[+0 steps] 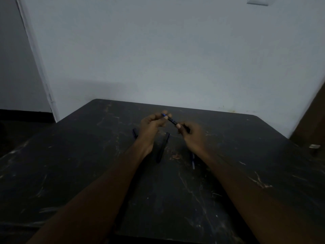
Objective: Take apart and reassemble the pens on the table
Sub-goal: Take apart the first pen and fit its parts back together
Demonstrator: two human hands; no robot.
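The room is dim. A plain pale wall (158,50) runs behind a dark, scuffed tabletop (70,164) streaked with light scratches. A white door frame (35,55) slants down at the left, a light switch plate (258,0) sits high on the right, and brown woodwork (311,118) edges the right side.

A dim, bare room, its kind unclear. A scratched black table (228,173) meets a plain pale wall (158,50) at twelve o'clock.
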